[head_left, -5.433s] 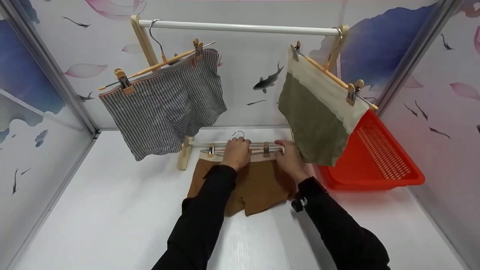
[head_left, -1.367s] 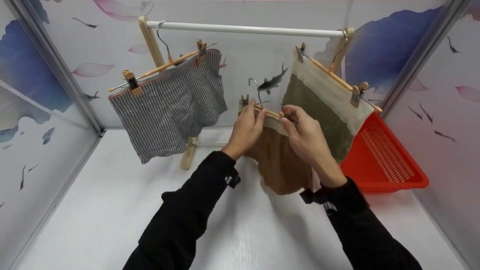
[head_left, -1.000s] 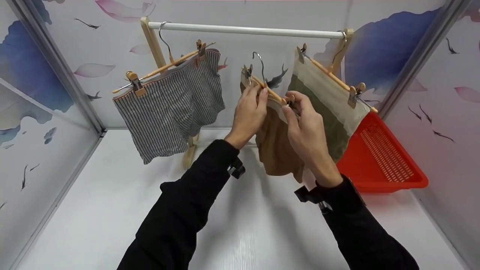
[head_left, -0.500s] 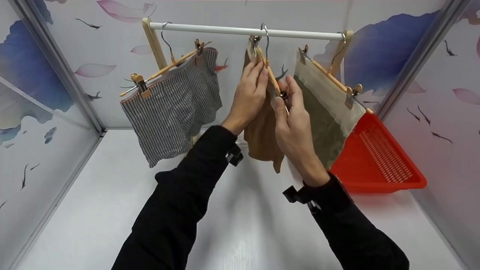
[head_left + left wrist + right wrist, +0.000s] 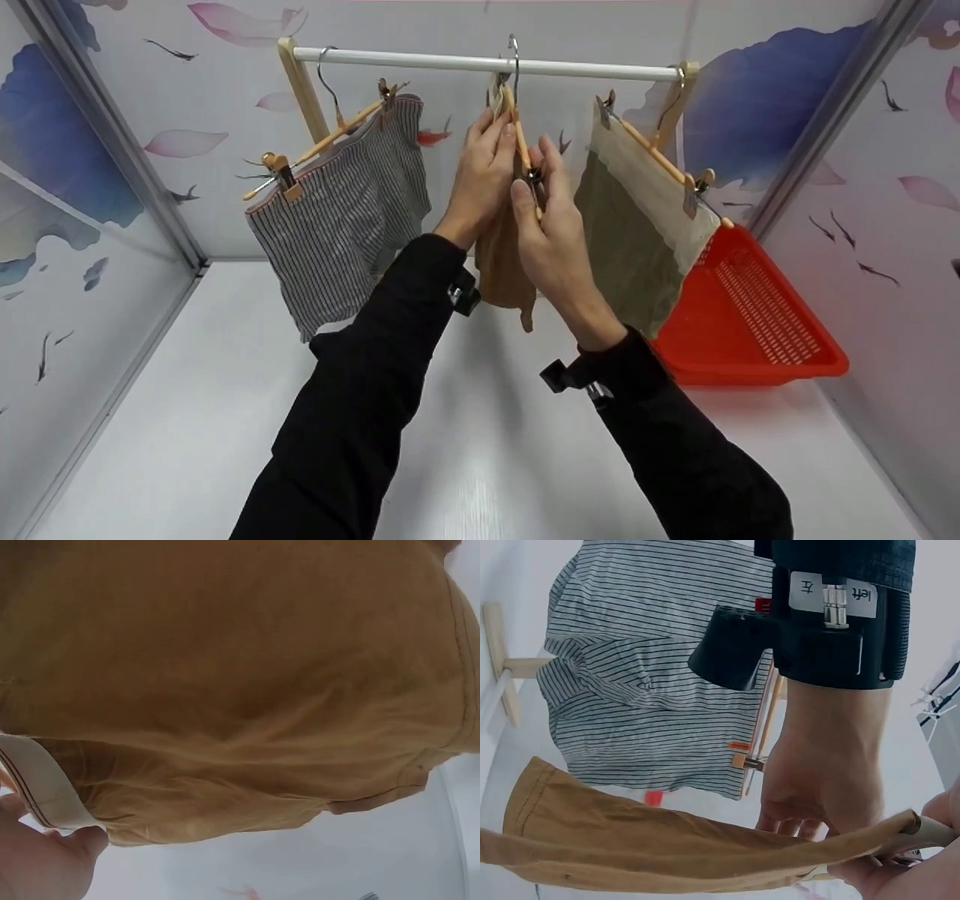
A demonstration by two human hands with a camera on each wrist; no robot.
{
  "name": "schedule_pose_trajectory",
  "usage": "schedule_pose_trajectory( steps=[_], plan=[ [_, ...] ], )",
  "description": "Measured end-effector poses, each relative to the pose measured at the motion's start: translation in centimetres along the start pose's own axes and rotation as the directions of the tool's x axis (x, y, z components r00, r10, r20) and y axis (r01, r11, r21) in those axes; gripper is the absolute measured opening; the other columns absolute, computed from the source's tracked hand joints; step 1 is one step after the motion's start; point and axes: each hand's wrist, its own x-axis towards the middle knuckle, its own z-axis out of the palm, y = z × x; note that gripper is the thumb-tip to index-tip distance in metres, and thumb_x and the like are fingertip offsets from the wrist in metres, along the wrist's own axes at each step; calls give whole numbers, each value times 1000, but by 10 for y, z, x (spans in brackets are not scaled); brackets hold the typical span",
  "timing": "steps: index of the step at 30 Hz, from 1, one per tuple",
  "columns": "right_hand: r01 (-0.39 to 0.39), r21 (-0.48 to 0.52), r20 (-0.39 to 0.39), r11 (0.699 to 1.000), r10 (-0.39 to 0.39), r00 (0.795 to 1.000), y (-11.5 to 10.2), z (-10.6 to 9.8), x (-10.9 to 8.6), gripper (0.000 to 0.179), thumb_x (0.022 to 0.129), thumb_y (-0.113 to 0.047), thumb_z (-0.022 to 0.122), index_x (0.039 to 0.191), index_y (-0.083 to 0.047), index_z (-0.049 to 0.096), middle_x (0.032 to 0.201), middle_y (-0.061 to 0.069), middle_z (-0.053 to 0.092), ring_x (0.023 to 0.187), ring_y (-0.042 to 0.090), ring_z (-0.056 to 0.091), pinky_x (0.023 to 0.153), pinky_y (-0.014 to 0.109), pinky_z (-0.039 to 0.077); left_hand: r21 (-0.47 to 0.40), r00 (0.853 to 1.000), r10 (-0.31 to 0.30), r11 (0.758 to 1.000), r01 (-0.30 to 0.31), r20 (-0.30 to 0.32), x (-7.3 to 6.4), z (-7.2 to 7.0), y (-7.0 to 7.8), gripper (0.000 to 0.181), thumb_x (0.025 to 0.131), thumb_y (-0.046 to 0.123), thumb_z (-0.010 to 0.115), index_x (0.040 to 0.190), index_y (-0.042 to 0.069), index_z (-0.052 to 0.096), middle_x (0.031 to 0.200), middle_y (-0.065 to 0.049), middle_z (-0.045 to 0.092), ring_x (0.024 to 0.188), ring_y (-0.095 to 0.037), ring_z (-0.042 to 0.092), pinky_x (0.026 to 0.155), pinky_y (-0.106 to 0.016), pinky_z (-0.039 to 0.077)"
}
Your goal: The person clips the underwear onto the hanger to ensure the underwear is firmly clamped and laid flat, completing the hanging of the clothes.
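Brown shorts [image 5: 504,262] with a cream waistband hang from a wooden clip hanger [image 5: 521,139], which stands nearly end-on in the head view. The hanger's metal hook [image 5: 514,46] is at the white rod; whether it bears on the rod I cannot tell. My left hand [image 5: 480,176] grips the hanger and waistband near the middle. My right hand [image 5: 553,236] pinches the near end by its clip [image 5: 533,175]. In the left wrist view the shorts [image 5: 247,690] fill most of the picture, with the cream waistband [image 5: 49,784] at lower left. The right wrist view shows the shorts edge-on.
Striped shorts [image 5: 345,202] hang at the left of the white rod [image 5: 420,61], and green shorts [image 5: 630,232] with a cream band at the right. A red basket [image 5: 750,315] stands tilted behind the green shorts. The white table [image 5: 480,465] lies below.
The brown shorts on their hanger have risen from the table to the rod, held by both hands. They have turned nearly end-on, and the hook has reached the rod's height.
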Motion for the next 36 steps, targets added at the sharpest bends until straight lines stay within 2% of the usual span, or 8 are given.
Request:
schedule_pose_trajectory(
  steps=[3,10,17,23,29,36],
  plan=[
    [-13,22,14,1000,12,1000,1,4,1,62,109,-18,46,158,5,16,160,23,32,148,22,33,115,29,32,-37,1000,-24,999,25,16,0,-2,-3,47,111,28,37,154,9,43,163,-15,28,149,-20,26,116,-24,22],
    [-83,21,27,996,83,996,4,10,-3,64,109,-21,48,161,-1,15,163,14,29,149,21,30,115,29,32,-117,998,-53,991,56,28,-2,-3,-7,45,110,20,40,153,6,44,162,-11,32,147,-16,29,114,-19,22],
    [-70,86,57,994,65,996,8,12,-5,66,108,-12,48,161,0,10,165,17,22,151,18,24,117,28,28,-154,999,-45,987,49,30,-4,-3,-10,47,110,20,39,154,6,41,160,-10,37,145,-12,32,112,-14,22],
    [-61,77,63,995,56,996,11,11,-7,67,108,-17,50,160,2,12,165,15,22,151,20,26,117,28,28,-190,997,-64,979,71,39,-7,-2,-13,46,111,22,38,155,9,42,157,-7,41,141,-10,36,109,-15,27],
    [-59,86,70,995,53,996,11,10,-7,69,108,-19,50,161,1,11,165,15,23,150,15,25,117,28,28,-189,999,-30,981,36,33,-7,-4,-15,45,111,20,38,153,7,44,155,-9,44,138,-12,41,109,-18,30],
    [-20,87,87,996,12,996,8,3,-11,72,107,-18,52,161,-1,8,167,13,18,151,17,23,117,30,28,-150,999,20,989,-13,43,-12,-7,-18,46,112,22,36,155,7,40,155,-9,42,142,-11,36,112,-18,27]
  ],
)
